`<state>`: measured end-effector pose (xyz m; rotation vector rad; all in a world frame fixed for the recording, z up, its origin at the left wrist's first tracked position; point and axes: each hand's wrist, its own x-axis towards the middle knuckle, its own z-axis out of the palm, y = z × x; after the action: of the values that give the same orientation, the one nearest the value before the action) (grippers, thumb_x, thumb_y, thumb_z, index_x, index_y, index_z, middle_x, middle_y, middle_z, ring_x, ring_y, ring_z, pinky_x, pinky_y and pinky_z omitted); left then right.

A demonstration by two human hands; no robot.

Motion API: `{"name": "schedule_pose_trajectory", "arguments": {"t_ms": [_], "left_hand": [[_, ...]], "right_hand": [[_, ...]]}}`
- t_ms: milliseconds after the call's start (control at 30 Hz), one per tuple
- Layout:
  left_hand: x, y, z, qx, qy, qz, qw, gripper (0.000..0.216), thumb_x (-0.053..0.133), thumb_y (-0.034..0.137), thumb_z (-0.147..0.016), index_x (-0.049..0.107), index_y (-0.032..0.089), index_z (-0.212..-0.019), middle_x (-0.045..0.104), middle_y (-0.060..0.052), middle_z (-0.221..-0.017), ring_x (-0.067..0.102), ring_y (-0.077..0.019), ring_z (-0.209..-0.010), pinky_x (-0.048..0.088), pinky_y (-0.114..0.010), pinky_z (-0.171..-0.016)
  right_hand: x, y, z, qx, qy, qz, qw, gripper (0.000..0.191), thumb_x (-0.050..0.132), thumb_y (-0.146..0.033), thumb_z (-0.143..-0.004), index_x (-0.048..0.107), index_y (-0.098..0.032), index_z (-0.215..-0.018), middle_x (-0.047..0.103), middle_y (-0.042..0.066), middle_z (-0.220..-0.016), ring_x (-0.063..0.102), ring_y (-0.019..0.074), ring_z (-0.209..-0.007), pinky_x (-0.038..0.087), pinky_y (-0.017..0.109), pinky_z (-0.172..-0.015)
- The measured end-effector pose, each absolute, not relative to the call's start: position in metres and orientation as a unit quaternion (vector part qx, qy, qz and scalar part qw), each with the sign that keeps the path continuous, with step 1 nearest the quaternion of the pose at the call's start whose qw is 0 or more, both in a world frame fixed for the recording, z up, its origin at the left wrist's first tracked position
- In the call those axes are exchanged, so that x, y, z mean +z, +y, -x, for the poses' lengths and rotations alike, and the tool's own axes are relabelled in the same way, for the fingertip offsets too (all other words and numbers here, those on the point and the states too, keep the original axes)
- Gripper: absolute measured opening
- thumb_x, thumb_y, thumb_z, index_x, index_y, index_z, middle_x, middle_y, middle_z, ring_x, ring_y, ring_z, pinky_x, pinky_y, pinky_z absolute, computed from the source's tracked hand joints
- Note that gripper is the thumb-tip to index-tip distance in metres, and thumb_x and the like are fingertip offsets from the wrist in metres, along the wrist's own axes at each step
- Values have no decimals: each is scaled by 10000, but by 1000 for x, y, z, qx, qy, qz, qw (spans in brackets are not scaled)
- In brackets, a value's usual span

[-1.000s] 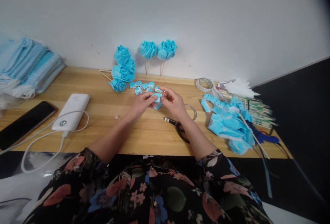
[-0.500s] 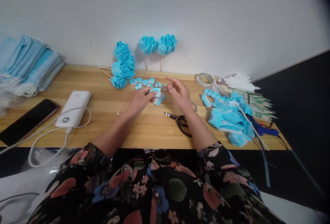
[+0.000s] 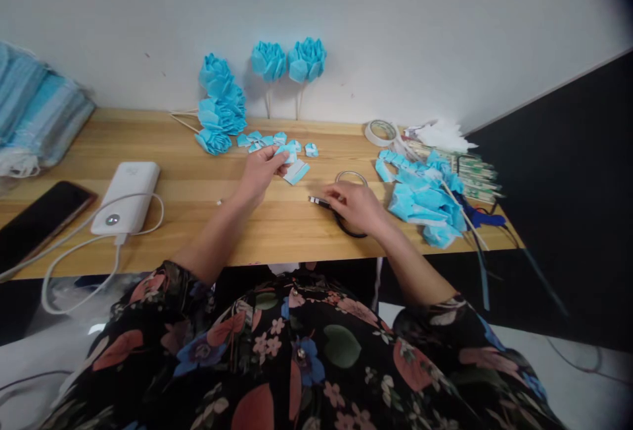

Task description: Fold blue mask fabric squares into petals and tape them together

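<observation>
My left hand [image 3: 260,171] pinches a folded blue strip of mask fabric [image 3: 295,167] above the wooden table [image 3: 198,179]. My right hand [image 3: 357,207] lies lower, on the black-handled scissors [image 3: 336,212] that rest on the table, with its fingers curled over the handles. Just behind the left hand sit several small folded blue petals [image 3: 277,143]. Further back, blue fabric flowers [image 3: 222,110] on sticks lean against the white wall, two of them upright [image 3: 289,61].
A heap of cut blue mask pieces [image 3: 420,196], a tape roll [image 3: 380,132], white scraps and stick packets lie right. A clear ring [image 3: 351,176] sits by the scissors. A white power bank [image 3: 126,196] with cable, a phone [image 3: 37,215] and stacked masks [image 3: 34,110] lie left.
My right hand let go of the blue piece and dropped down to the right onto the scissors. My left hand kept the folded strip. The view shifted right.
</observation>
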<state>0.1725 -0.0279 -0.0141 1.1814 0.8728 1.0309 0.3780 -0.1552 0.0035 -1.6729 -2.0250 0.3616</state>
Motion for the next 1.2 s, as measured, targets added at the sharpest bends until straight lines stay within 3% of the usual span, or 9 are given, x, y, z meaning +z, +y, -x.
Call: {"name": "schedule_pose_trajectory", "arguments": {"t_ms": [167, 467, 767, 1033, 1200], "left_hand": [[-14, -29, -173, 447, 376, -514, 629, 172, 703, 254, -826, 639, 150, -705, 614, 7, -635, 537, -84, -575, 458, -228, -600], [-13, -29, -172, 440, 373, -516, 633, 193, 728, 285, -815, 643, 148, -710, 605, 2, -625, 542, -95, -589, 455, -232, -607], [-13, -32, -173, 414, 380, -485, 670, 203, 765, 303, -761, 644, 141, -755, 624, 4, -656, 557, -96, -594, 470, -236, -613], [-6, -36, -175, 387, 396, -459, 694, 148, 718, 210, -797, 626, 132, -712, 615, 6, -617, 553, -91, -562, 465, -238, -610], [-7, -36, -175, 370, 400, -464, 699, 133, 714, 212, -786, 638, 128, -716, 634, -6, -643, 566, -99, -580, 460, -246, -617]], "right_hand": [[-27, -168, -368, 31, -771, 598, 217, 141, 621, -173, -953, 742, -191, -1025, 750, 95, -976, 677, 242, -932, 522, 347, -787], [-44, -166, -361, -57, -762, 597, 243, 162, 588, -192, -976, 730, -191, -898, 725, 89, -876, 649, 241, -849, 514, 354, -735], [-41, -163, -361, 46, -693, 661, 285, 141, 573, -188, -913, 660, -203, -802, 704, 69, -809, 639, 222, -789, 463, 332, -711], [-26, -155, -366, 271, -524, 669, 453, 155, 599, -344, -879, 671, -223, -815, 696, 3, -743, 622, 165, -571, 477, 300, -563], [2, -134, -355, 90, -636, 578, 502, 129, 609, -288, -949, 725, -239, -922, 739, 32, -894, 671, 183, -804, 538, 310, -669]]}}
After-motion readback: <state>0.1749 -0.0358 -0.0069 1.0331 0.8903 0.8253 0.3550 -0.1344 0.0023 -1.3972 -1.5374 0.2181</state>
